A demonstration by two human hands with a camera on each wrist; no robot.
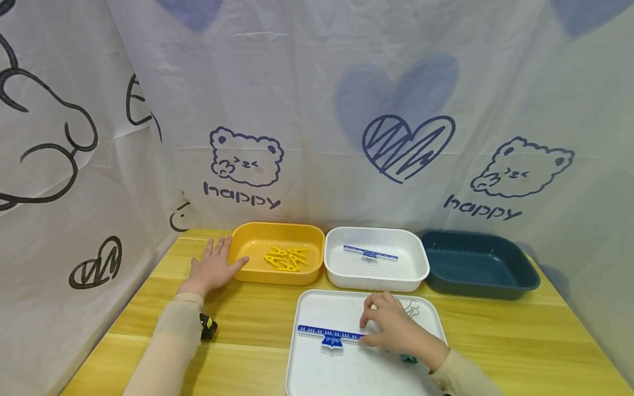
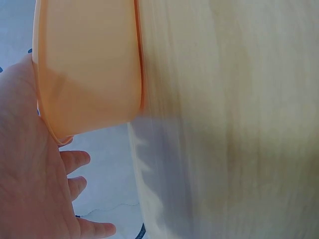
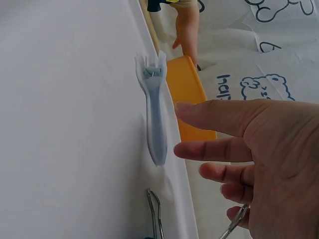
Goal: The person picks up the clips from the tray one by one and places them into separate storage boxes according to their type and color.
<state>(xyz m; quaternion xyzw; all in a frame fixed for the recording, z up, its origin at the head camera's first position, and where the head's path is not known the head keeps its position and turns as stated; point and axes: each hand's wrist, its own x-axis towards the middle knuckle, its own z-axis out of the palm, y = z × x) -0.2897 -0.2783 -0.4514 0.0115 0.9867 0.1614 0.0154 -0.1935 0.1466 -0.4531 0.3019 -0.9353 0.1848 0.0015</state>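
My left hand (image 1: 210, 269) lies with straight, spread fingers against the left end of the yellow bin (image 1: 277, 279); in the left wrist view its thumb side touches the bin's wall. Over the white tray (image 1: 309, 374) hovers my right hand (image 1: 393, 325), fingers loosely bent. Close to its fingertips is the right end of a long blue clip (image 1: 329, 333) with a piano-key pattern. In the right wrist view a gap shows between the fingers and that clip (image 3: 156, 114). Partly covered by the right hand are a green binder clip (image 1: 408, 358) and silver wire handles (image 1: 412, 308).
Several yellow clips (image 1: 287, 258) lie in the yellow bin. A similar long blue clip (image 1: 370, 253) is in the white bin (image 1: 376, 283). A dark teal bin (image 1: 480, 269) stands at the right. Behind the bins hangs a printed curtain (image 1: 317, 110).
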